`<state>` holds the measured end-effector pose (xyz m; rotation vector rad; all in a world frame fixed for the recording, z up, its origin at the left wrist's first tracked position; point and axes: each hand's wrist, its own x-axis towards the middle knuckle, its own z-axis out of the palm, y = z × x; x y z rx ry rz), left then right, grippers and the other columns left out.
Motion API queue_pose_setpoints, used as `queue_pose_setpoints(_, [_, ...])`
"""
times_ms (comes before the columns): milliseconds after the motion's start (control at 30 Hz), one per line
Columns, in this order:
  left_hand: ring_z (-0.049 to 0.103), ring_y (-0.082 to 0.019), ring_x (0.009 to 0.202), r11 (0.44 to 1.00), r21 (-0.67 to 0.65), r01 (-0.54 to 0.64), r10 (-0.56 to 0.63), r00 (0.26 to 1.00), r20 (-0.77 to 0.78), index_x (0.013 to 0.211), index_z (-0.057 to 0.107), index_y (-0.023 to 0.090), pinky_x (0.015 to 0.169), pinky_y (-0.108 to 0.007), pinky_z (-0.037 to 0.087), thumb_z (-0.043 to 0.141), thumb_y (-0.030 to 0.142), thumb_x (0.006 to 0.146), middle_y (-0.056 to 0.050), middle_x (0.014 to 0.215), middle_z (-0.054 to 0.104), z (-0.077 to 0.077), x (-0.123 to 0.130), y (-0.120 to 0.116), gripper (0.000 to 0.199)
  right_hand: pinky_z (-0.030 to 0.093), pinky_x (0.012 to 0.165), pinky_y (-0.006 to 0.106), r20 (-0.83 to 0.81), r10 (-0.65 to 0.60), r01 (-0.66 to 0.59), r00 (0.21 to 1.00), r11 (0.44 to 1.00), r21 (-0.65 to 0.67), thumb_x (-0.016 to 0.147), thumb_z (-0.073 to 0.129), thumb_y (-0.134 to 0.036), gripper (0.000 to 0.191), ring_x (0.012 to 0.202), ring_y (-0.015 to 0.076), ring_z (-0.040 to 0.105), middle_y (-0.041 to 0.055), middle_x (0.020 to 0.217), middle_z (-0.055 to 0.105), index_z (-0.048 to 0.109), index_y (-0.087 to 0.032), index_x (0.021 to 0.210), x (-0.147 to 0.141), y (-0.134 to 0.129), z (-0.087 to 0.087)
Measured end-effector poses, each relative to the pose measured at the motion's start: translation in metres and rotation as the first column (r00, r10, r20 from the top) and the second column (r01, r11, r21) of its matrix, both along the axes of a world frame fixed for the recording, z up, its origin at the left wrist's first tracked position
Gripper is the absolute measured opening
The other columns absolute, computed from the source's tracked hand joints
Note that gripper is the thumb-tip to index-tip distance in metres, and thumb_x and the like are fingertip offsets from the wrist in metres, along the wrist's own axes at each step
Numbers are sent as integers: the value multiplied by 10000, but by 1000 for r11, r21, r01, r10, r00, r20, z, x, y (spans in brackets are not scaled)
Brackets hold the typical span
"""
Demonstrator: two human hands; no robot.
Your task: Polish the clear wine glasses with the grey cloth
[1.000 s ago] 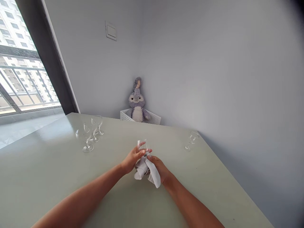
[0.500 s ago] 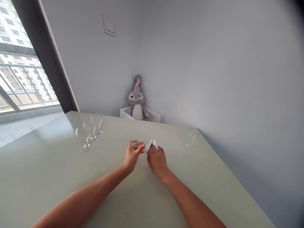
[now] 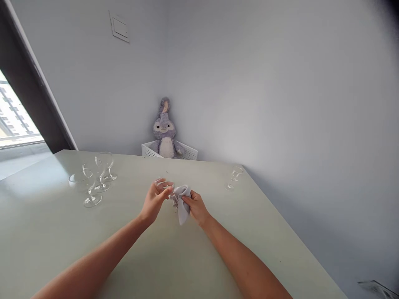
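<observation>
Glass point(image 3: 164, 184): clear, see-through, tilted, bowl gripped in the left hand point(image 3: 153, 201), lower end partly hidden. Cloth point(image 3: 183, 202): pale grey, soft, bunched and creased, one loose corner hanging down; pinched in the right hand point(image 3: 197, 207), against the glass's lower end, above the table point(image 3: 174, 257).

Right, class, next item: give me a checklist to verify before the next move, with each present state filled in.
1. Left grip around the held glass: ok.
2. Right grip on the pale cloth: ok.
3. Three glasses on the left upright: ok.
4. Lone glass on the right upright: ok.
5. Held glass free of smudges: cannot tell, too small.
</observation>
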<state>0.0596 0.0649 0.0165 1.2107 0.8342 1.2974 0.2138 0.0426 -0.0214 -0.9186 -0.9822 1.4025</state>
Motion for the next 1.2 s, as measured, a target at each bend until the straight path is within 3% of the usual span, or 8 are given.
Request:
queue_pose_setpoints(67, [568,-117,655,996,46,-78,78,997,-2,1035,424,178,567,-244,410,645,383,679,-67,966,601,5,-4,4,467,393,578,231,62,-104,104,993,995,8,665,628,-374,266,605,107,489,-4,701,557,572,-165,820,1,1,-2])
queue_pose_setpoints(167, [589,-127,692,965,113,-236,235,972,23,1042,405,197,614,-259,436,641,378,685,-56,977,594,16,-14,12,465,390,570,236,375,10,-37,927,997,64,673,613,-467,363,612,113,492,17,798,580,588,-181,894,8,-7,5])
queue_pose_setpoints(300, [594,-142,770,915,220,-339,352,935,-25,1084,377,209,753,-335,449,633,370,698,-62,1021,583,25,-22,14,491,400,632,268,866,-218,-95,451,953,289,704,560,-551,446,638,101,506,37,1173,471,567,-281,1059,11,-21,27])
queue_pose_setpoints(433, [560,-186,942,892,375,-252,366,889,-275,1077,421,210,861,-368,397,642,381,687,-71,1082,562,20,-9,-4,480,379,637,245,859,-492,-33,138,865,501,804,458,-496,411,637,112,511,36,917,553,547,-233,1107,-1,-24,40])
queue_pose_setpoints(567, [490,-203,1079,900,436,-10,219,875,-432,1184,377,253,904,-366,367,595,396,729,-70,1188,513,0,9,-22,525,318,546,205,904,-408,-78,131,905,419,819,451,-328,203,597,108,503,-13,703,586,626,-230,850,-9,-15,27])
queue_pose_setpoints(700, [423,-219,1148,894,428,133,179,770,-612,1328,179,270,945,-384,326,593,425,719,-77,1289,439,-29,13,-19,753,311,551,191,926,-343,148,159,935,321,787,456,-284,193,612,107,520,-14,677,606,615,-206,712,22,5,7])
queue_pose_setpoints(867, [465,-219,1090,974,189,121,78,606,-792,1183,399,242,885,-364,360,459,399,791,-44,1153,546,-52,9,-4,426,309,525,206,942,-317,412,105,876,249,797,406,-292,275,577,136,527,16,575,572,609,-173,653,93,27,-8])
queue_pose_setpoints(1200, [495,-179,1062,985,155,75,77,614,-786,1022,496,245,876,-288,360,439,297,777,-8,1102,572,-52,9,-3,257,328,530,199,962,-266,543,56,817,194,782,438,-333,260,676,145,568,52,748,642,625,-175,695,154,56,-24])
